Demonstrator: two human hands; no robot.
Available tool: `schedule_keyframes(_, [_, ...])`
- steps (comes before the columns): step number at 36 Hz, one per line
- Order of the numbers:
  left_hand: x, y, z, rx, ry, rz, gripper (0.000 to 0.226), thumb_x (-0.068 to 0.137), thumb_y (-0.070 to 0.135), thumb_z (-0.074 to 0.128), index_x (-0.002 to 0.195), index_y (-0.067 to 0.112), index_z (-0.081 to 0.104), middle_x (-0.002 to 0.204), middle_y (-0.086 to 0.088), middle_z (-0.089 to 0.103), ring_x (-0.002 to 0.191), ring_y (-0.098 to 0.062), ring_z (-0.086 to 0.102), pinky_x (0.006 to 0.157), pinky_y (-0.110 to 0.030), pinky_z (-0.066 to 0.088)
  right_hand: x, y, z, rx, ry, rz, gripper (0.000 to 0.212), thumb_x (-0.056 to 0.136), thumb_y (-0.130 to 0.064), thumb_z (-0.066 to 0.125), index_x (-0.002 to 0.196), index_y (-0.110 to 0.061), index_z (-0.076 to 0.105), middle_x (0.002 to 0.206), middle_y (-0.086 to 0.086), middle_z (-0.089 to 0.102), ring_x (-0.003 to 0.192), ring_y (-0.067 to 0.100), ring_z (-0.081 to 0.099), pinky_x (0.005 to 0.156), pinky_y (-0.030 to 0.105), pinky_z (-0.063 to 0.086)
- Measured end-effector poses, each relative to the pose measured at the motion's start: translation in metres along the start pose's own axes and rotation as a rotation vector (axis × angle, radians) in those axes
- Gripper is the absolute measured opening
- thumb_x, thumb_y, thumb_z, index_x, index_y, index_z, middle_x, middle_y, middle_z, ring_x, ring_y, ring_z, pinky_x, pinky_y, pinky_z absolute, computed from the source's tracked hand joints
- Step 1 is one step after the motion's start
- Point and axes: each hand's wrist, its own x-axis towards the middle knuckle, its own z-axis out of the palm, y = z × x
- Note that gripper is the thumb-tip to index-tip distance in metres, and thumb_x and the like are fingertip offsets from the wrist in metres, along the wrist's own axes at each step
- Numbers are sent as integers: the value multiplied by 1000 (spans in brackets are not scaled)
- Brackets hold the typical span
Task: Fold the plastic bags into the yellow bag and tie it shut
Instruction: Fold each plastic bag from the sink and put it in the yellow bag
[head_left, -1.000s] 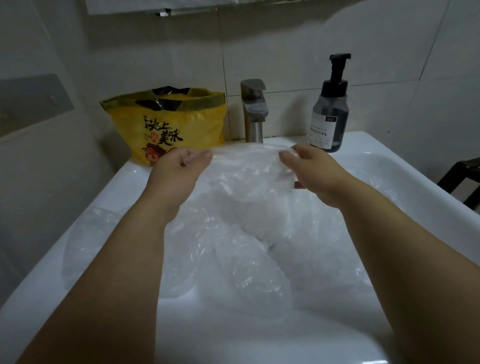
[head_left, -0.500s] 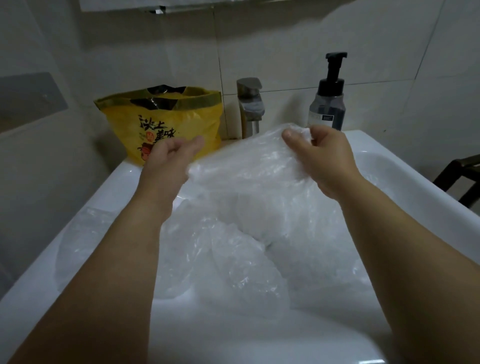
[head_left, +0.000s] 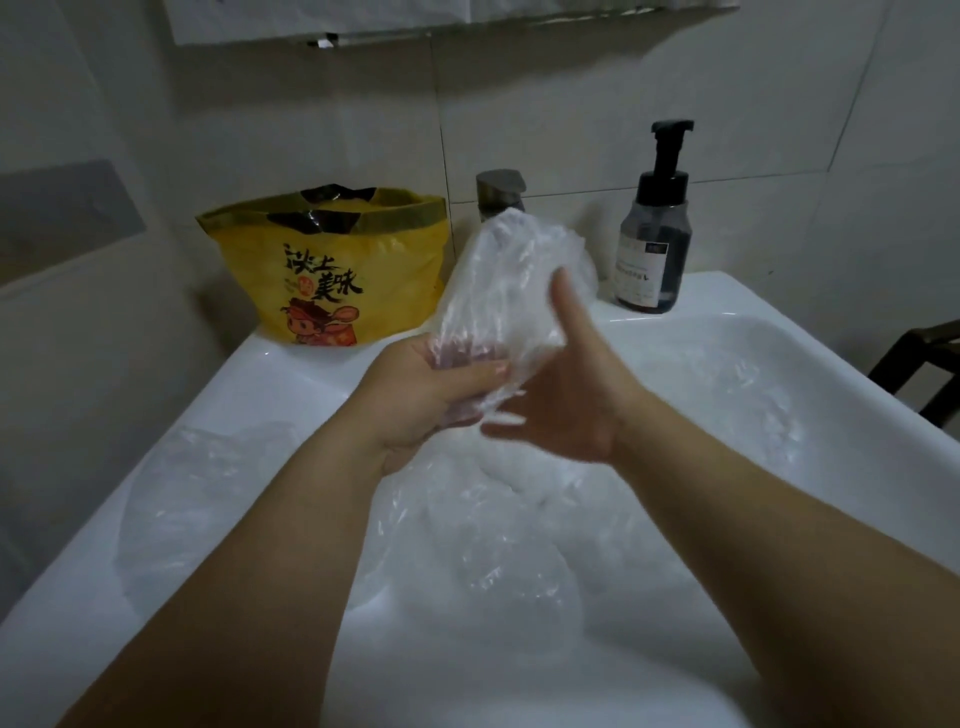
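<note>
Thin, crinkled clear plastic bags (head_left: 208, 493) lie loose in the glossy white sink (head_left: 291, 364). At its far left rim stands the yellow bag (head_left: 332, 270), mouth open, contents not discernible. The left hand (head_left: 426, 395) curls round the bottom of a bunched clear bag (head_left: 498, 280) held upright. The right hand (head_left: 566, 395) is spread flat against that bag's right side, thumb up. A dark pump bottle (head_left: 655, 244) stands far right.

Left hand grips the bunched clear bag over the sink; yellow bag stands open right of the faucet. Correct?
Not quite. In the head view the yellow bag stands open left of the faucet, not right. The left hand does grip the bunched clear bag over the sink.
</note>
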Motion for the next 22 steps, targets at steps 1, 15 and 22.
schedule_keyframes(1, [0, -1, 1, 2, -15, 11, 6, 81, 3, 69, 85, 7, 70, 64, 1, 69, 57, -7, 62, 55, -19, 50, 2, 6, 8, -65, -39, 41, 105, 56, -80, 50, 139, -15, 46, 139, 11, 50, 129, 29, 45, 110, 47, 31])
schedule_keyframes(15, [-4, -1, -5, 89, -166, -191, 5, 82, 11, 69, 83, 12, 64, 47, 7, 57, 54, -1, 62, 47, -12, 44, -16, -38, -8, 142, 201, -278, 37, 98, -35, 47, 118, -6, 58, 97, 9, 69, 97, 24, 65, 88, 39, 52])
schedule_keyframes(22, [-10, 2, -11, 130, -277, -181, 29, 69, 30, 71, 88, 8, 69, 76, -4, 71, 73, -11, 69, 66, -22, 57, -19, -34, -7, 42, 205, -264, 42, 97, -35, 48, 125, -5, 58, 114, 12, 67, 111, 27, 63, 96, 41, 50])
